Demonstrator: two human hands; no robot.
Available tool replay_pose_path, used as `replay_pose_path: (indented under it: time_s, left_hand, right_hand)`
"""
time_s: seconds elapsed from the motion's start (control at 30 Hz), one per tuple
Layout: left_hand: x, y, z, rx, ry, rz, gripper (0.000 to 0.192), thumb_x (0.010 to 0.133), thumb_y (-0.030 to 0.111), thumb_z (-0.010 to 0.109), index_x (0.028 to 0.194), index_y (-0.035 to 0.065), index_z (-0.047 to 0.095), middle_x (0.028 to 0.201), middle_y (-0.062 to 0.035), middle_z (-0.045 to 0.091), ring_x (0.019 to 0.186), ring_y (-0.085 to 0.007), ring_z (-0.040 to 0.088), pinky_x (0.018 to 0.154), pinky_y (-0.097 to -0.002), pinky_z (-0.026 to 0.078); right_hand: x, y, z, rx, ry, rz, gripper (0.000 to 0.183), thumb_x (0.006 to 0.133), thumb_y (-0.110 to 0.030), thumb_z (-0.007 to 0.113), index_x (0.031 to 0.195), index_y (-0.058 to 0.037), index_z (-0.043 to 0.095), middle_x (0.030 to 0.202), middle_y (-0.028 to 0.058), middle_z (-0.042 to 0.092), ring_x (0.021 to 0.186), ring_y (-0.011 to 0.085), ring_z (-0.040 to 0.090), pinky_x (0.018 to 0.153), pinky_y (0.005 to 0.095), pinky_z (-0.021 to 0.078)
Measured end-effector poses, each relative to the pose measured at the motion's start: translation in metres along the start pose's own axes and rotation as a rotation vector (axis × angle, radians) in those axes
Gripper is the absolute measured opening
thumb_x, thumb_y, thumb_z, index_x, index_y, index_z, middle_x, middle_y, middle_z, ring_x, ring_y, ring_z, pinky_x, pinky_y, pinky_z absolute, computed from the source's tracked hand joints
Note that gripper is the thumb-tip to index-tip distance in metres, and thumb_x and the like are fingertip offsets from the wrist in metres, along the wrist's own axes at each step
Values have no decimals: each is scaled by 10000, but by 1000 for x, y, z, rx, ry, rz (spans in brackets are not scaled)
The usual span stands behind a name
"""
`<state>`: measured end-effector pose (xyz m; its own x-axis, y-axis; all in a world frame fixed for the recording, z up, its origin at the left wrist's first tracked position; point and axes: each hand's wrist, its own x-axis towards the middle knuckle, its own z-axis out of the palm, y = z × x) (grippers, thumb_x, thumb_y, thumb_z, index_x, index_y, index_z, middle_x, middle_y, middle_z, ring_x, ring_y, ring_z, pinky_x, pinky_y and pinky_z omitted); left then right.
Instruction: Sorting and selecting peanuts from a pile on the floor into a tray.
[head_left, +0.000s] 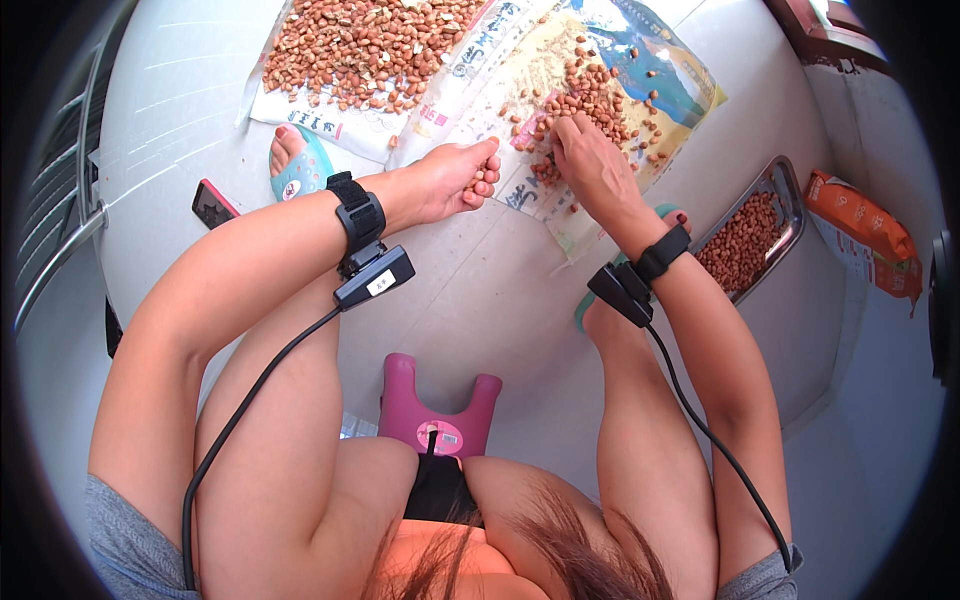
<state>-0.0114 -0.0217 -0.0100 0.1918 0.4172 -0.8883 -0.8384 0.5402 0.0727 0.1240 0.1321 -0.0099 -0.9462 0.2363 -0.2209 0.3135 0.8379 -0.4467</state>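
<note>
My left hand (454, 180) is palm up with its fingers curled around a few shelled peanuts (478, 177). It hovers to the left of a small pile of red-skinned peanuts (596, 94). My right hand (596, 169) reaches down at the near edge of that pile, fingertips bent in among the peanuts. Its own fingers hide whether anything is pinched there. Under the pile lies a flattened printed plastic bag (480, 139), dusted with fine crumbs. A larger spread of peanuts (367, 52) covers another printed bag (281, 111) at the upper left.
On the right, a metal tray (787, 187) holds many peanuts, beside an orange food packet (862, 217). A phone (214, 204) lies on the tiled floor (450, 292) at left. A pink plastic stool (439, 420) stands below me. Black cables run from both wrist devices.
</note>
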Motion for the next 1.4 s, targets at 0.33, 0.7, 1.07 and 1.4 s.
replay_pose_path:
  time_s: [0.33,0.7,1.07,1.4]
  left_hand:
    - [0,-3,-3,21,-13,-23,317,982,335,485,758,115,435,658,41,385,529,-47,340,413,-170,265]
    - [-2,-2,-2,40,72,-1,300,988,325,472,776,114,454,670,40,403,548,-52,359,439,-174,290]
    - [-3,-3,-5,33,58,-21,283,997,312,451,795,114,456,683,40,407,552,-52,352,441,-176,296]
    - [-2,-4,-15,16,65,-15,269,999,277,425,813,88,469,683,21,426,552,-66,371,445,-186,324]
  right_hand:
    - [2,-11,0,245,-32,-128,137,840,-35,513,975,-11,524,972,157,550,887,332,586,729,387,489]
    - [6,-14,18,33,5,-132,122,851,-39,501,967,-4,518,912,145,526,874,302,582,720,370,496]
    - [6,-23,23,-39,-22,-137,100,834,-10,476,919,38,494,904,165,513,908,292,581,722,360,528]
    - [8,-39,24,169,8,-48,61,849,-8,461,906,12,458,907,190,524,844,339,586,697,401,496]
